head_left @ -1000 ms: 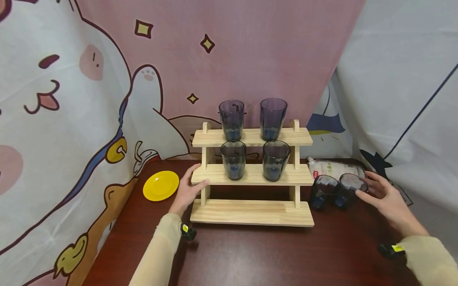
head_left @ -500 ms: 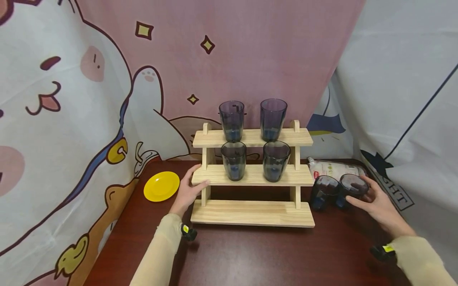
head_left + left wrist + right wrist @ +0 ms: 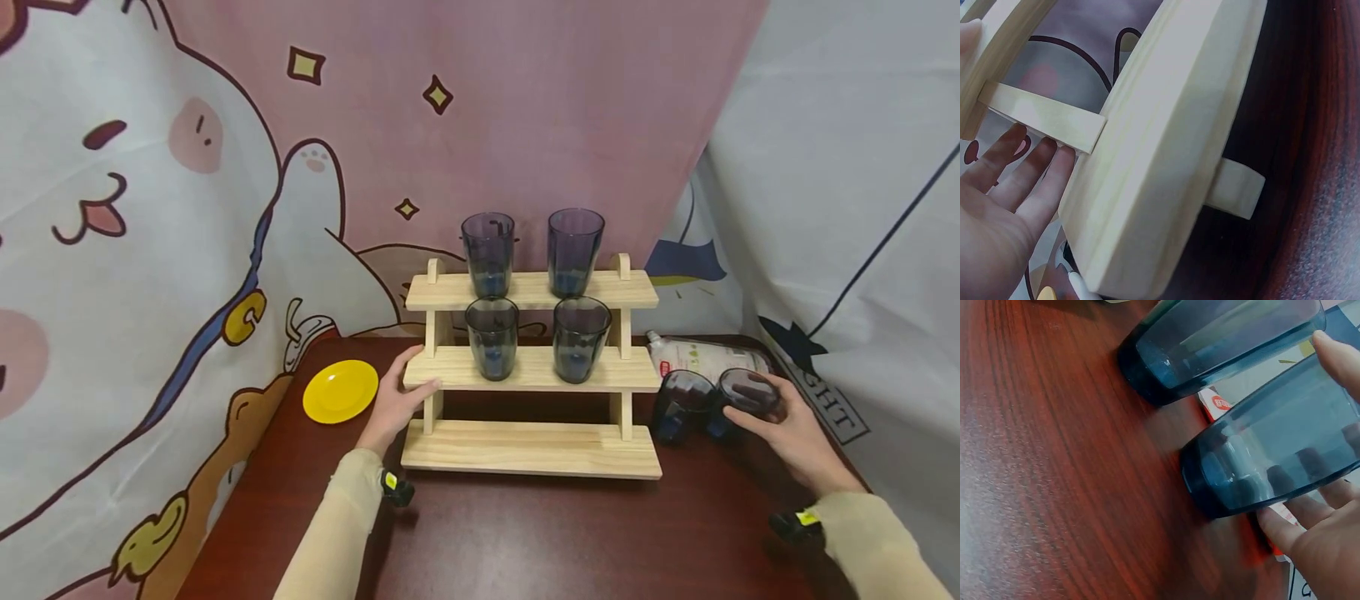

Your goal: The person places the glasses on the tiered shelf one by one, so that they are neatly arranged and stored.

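A three-tier wooden display rack (image 3: 532, 450) stands on the table. My left hand (image 3: 395, 398) grips the left end of its middle shelf, thumb on the front and fingers behind; in the left wrist view its fingertips rest against an upright (image 3: 1044, 115). To the right of the rack are two dark blue-grey drinking glasses. My right hand (image 3: 797, 433) holds the outer glass (image 3: 748, 393), its thumb near the rim and fingers round the far side, seen through the glass (image 3: 1254, 456) in the right wrist view. The other glass (image 3: 686, 404) stands close on its left.
Two glasses (image 3: 492, 254) (image 3: 574, 250) stand on the top shelf and two (image 3: 492, 337) (image 3: 581, 337) on the middle shelf. A white pouch with a spout (image 3: 701, 357) lies behind the right-hand glasses. A yellow plate (image 3: 341, 392) sits at left. Printed cloth (image 3: 600, 108) hangs behind.
My right hand has moved left and closed round the outer glass, which has shifted slightly right from its neighbour. My left hand stays on the rack.
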Available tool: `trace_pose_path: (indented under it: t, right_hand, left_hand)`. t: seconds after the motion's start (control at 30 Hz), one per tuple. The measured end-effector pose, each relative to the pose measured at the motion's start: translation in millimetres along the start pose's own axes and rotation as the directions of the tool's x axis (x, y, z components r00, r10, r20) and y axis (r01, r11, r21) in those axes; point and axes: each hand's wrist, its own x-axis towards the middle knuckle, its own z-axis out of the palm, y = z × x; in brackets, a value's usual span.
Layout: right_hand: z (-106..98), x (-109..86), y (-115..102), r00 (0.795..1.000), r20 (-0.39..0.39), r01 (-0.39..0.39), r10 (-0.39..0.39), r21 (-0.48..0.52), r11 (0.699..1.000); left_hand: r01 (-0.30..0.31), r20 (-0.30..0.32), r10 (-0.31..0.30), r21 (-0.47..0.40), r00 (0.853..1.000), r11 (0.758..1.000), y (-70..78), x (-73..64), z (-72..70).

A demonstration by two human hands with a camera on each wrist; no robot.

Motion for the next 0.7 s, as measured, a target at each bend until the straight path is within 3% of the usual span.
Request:
trace_pose_path:
  t: [0.53, 0.63, 0.7]
  right_hand:
    - [-3, -13.0, 3, 0.993, -0.101, -0.052, 0.055, 0.025, 0.998]
    - [-8, -16.6, 0, 0.992, -0.119, -0.016, 0.036, 0.159, 0.987]
    - [-11, -18.2, -4, 0.992, -0.125, 0.030, 0.008, 0.300, 0.953]
  left_hand:
    - [-0.009, 0.005, 0.009, -0.014, 1.000, 1.000, 0.8, -0.2, 0.1]
    - [-0.012, 0.004, 0.012, -0.023, 1.000, 1.000, 0.6, -0.6, 0.0]
    - [-0.012, 0.004, 0.012, -0.026, 1.000, 1.000, 0.7, -1.0, 0.0]
